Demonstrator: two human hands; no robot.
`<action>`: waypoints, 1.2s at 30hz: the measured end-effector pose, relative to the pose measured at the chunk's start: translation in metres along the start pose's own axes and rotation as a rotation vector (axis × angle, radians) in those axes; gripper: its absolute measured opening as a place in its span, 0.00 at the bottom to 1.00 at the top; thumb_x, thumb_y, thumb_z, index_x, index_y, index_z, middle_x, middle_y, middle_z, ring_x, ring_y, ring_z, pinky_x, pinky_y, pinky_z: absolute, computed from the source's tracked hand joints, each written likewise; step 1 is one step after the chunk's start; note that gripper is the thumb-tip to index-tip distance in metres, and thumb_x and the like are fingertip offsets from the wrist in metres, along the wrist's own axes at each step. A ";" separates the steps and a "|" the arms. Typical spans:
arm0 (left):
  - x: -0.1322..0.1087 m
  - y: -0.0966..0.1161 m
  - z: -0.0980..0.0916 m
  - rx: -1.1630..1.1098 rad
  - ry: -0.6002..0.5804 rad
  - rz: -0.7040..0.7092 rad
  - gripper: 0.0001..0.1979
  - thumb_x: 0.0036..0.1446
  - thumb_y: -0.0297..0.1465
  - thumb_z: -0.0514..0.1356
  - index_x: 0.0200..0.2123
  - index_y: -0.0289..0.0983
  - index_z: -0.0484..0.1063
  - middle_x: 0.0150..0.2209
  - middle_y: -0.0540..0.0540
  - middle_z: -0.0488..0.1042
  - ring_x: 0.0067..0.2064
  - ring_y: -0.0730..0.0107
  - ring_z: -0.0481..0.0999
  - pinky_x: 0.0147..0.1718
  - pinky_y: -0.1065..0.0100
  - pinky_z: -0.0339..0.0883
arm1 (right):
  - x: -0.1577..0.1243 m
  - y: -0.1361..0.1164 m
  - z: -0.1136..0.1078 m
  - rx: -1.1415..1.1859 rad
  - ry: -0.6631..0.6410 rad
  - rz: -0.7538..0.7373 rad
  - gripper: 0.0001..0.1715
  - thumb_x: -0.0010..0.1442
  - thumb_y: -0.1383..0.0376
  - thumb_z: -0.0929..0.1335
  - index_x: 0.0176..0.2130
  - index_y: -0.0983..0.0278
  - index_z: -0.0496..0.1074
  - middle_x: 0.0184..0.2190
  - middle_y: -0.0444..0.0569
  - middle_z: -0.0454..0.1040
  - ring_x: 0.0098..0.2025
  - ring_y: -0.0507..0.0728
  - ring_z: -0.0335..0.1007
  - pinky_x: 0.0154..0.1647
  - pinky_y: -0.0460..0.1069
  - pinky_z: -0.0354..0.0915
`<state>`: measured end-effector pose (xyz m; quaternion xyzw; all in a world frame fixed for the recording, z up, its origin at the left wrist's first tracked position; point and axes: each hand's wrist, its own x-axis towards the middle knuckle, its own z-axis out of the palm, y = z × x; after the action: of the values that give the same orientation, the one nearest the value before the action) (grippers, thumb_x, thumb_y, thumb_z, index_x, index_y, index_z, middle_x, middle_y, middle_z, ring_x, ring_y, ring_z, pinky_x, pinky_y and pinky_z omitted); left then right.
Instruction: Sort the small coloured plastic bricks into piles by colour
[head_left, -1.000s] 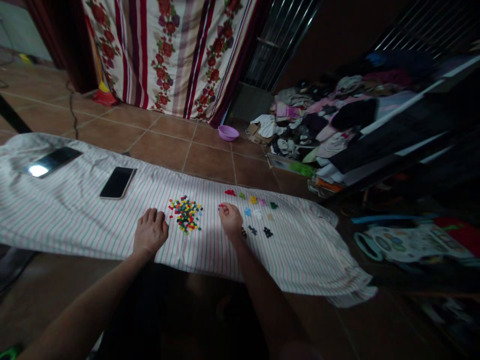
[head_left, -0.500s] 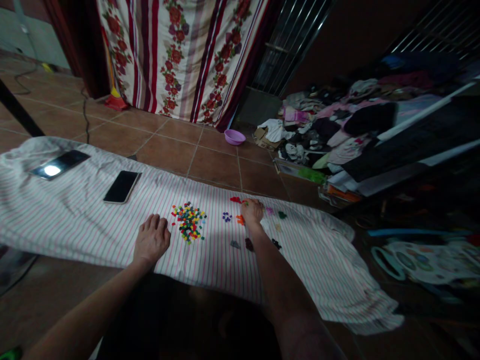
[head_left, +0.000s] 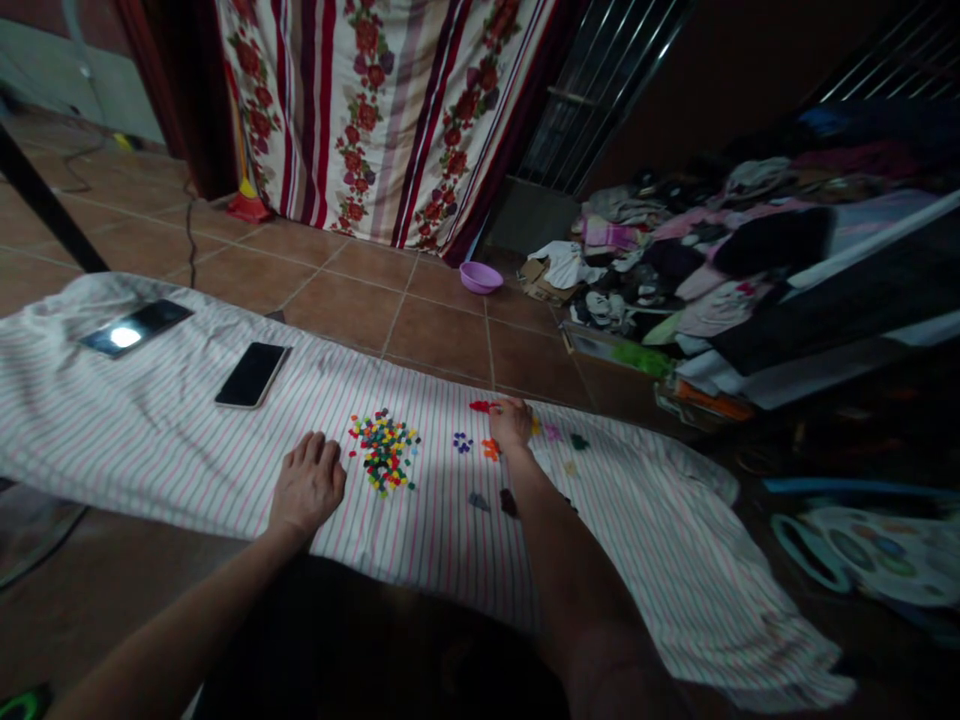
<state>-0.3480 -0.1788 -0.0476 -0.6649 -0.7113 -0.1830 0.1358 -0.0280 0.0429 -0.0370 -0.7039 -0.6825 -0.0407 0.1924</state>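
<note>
My left hand (head_left: pixel 309 485) rests flat on the striped cloth (head_left: pixel 442 550), fingers stretched out, just left of a mixed pile of tiny coloured pieces (head_left: pixel 384 450). Farther right, my right hand (head_left: pixel 512 422) is low over the cloth with curled fingers beside a small red group (head_left: pixel 482 406); whatever they pinch is hidden. Around it lie purple-blue pieces (head_left: pixel 462 442), orange pieces (head_left: pixel 490 449), yellow pieces (head_left: pixel 535 427), pink pieces (head_left: pixel 553 432), dark green pieces (head_left: pixel 579 441) and beige pieces (head_left: pixel 571 468). Nearer me are grey pieces (head_left: pixel 478 501) and dark brown pieces (head_left: pixel 509 503). My right forearm partly covers a black group.
A dark-screened phone (head_left: pixel 253 375) and another, shiny phone (head_left: pixel 136 328) reflecting a light lie on the cloth's left part. Beyond the cloth stand a purple basin (head_left: pixel 481 278) on the tiled floor, a floral curtain (head_left: pixel 360 120) and a heap of clothes (head_left: pixel 652 260).
The view has shifted slightly, so everything sits a little farther right. My right hand has moved slightly, uncovering yellow pieces, while its forearm now hides most of the black group. My left hand stays on the cloth.
</note>
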 end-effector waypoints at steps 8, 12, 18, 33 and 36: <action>0.002 0.002 -0.004 -0.045 -0.003 -0.015 0.13 0.61 0.31 0.50 0.43 0.35 0.71 0.50 0.35 0.71 0.56 0.50 0.67 0.50 0.54 0.63 | -0.019 -0.008 -0.006 0.008 -0.013 -0.101 0.12 0.59 0.67 0.66 0.38 0.62 0.80 0.47 0.54 0.73 0.49 0.61 0.61 0.50 0.54 0.56; 0.002 0.003 -0.006 -0.066 -0.008 -0.023 0.12 0.61 0.30 0.50 0.42 0.35 0.71 0.49 0.35 0.71 0.56 0.50 0.67 0.49 0.54 0.63 | -0.022 -0.011 -0.009 0.014 -0.027 -0.110 0.10 0.59 0.66 0.68 0.38 0.61 0.79 0.47 0.54 0.72 0.49 0.61 0.60 0.51 0.54 0.56; 0.002 0.002 -0.005 -0.062 -0.006 -0.027 0.12 0.61 0.31 0.50 0.42 0.36 0.70 0.49 0.35 0.71 0.56 0.50 0.66 0.48 0.54 0.62 | -0.023 -0.015 -0.016 0.045 0.004 -0.111 0.10 0.59 0.67 0.67 0.36 0.62 0.79 0.47 0.54 0.72 0.50 0.61 0.60 0.52 0.54 0.55; 0.002 0.000 -0.008 -0.084 -0.050 -0.038 0.12 0.61 0.31 0.49 0.42 0.36 0.69 0.47 0.36 0.70 0.55 0.51 0.66 0.48 0.55 0.61 | -0.121 -0.091 -0.043 0.493 -0.115 -0.325 0.13 0.61 0.67 0.63 0.40 0.62 0.77 0.37 0.49 0.74 0.35 0.54 0.70 0.41 0.47 0.65; 0.002 0.000 -0.008 -0.095 -0.051 -0.040 0.12 0.61 0.31 0.49 0.42 0.36 0.70 0.47 0.36 0.70 0.55 0.50 0.65 0.49 0.54 0.61 | -0.149 -0.103 -0.041 0.534 -0.199 -0.412 0.12 0.60 0.69 0.64 0.38 0.61 0.77 0.34 0.47 0.74 0.35 0.54 0.70 0.40 0.47 0.66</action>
<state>-0.3481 -0.1808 -0.0393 -0.6609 -0.7181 -0.2020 0.0822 -0.1300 -0.1122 -0.0250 -0.4770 -0.8121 0.1699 0.2900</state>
